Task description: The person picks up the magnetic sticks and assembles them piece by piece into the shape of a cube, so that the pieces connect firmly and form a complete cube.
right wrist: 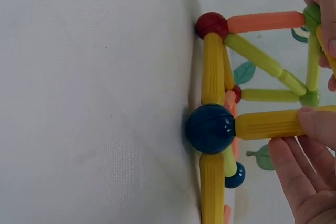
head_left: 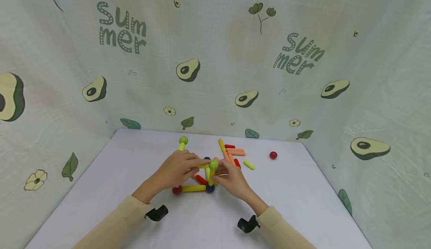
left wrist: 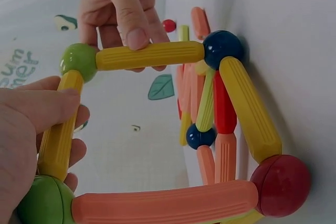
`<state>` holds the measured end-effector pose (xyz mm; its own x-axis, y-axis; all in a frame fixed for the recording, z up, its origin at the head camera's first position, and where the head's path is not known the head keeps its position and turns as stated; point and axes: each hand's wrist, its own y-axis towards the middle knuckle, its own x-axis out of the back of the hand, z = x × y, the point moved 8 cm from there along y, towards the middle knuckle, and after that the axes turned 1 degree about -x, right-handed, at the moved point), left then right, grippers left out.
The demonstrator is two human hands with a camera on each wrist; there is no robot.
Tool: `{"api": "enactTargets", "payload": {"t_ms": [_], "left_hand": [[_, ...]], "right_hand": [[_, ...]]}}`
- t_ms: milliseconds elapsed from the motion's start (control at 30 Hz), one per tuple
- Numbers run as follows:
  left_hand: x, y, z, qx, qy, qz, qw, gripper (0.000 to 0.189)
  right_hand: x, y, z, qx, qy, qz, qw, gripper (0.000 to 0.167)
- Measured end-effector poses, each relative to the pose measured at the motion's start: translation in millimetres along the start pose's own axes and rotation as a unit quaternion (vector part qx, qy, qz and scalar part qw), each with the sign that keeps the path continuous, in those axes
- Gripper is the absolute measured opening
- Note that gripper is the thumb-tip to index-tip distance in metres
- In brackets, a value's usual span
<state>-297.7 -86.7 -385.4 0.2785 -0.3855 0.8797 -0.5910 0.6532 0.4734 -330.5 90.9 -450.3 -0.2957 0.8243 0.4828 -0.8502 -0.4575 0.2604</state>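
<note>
The left hand [head_left: 176,168] is partly closed: its thumb and fingers pinch the top stick [left wrist: 60,124], a yellow one that runs between two green balls. The right hand [head_left: 232,180] pinches the upright stick [right wrist: 273,124], also yellow, with its thumb against its bent fingers — not in a fist. This upright stick stands on the near blue ball [head_left: 210,188], at the front corner of the frame, and a green ball [head_left: 213,164] sits at its upper end. To the left of the near blue ball, a yellow bottom stick [head_left: 193,188] leads to a red ball [head_left: 177,190]. Beyond the near blue ball and somewhat to its right lie loose sticks [head_left: 235,152] — the right hand hides a part of them. A loose red ball [head_left: 273,155] lies farther right, well apart. Behind everything hangs a printed cloth [head_left: 215,47].
</note>
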Motion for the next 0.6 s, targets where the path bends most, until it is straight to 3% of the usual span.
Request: {"api": "enactTargets", "payload": {"t_ms": [133,333,467,600], "left_hand": [[6.9,-7.3,6.4,0.025,0.004,-0.033,0.9991,0.050],[16.4,-33.0,24.5,0.098,-0.009,-0.093,0.9908,0.047],[13.5,-45.6,29.1,0.118,-0.035,-0.094,0.9879,0.049],[7.6,-49.6,30.8,0.127,-0.059,-0.078,0.9871,0.056]], "right_hand": [[0.9,1.3,-1.3,-0.002,-0.010,-0.007,0.9999,0.037],[4.6,6.0,-2.8,0.008,-0.031,-0.019,0.9993,0.038],[7.2,9.1,-3.3,0.014,-0.044,-0.019,0.9988,0.040],[11.4,9.7,-5.8,0.013,-0.061,-0.002,0.9980,0.039]]}}
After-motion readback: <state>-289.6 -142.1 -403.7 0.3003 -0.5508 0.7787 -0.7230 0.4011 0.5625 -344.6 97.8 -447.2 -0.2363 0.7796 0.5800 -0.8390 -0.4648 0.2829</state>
